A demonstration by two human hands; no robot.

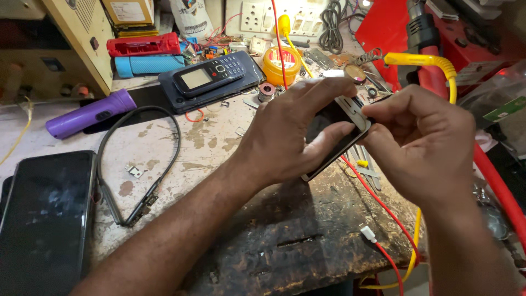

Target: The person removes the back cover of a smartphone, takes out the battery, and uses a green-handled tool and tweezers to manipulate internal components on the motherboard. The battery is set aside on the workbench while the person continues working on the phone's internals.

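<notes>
You hold a slim black phone with a glossy dark screen (334,143) between both hands, tilted above the desk's (219,142) stained, worn top. Your left hand (296,131) grips its near side, fingers curled over the top; your right hand (422,142) pinches its far right corner. Far left of them, a black keypad phone (211,75) lies on a dark rectangular case (175,96). A round yellow tin (278,64) stands beyond.

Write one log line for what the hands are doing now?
left hand: holds smartphone | right hand: pinches its top edge | bench: keypad phone, purple torch
</notes>
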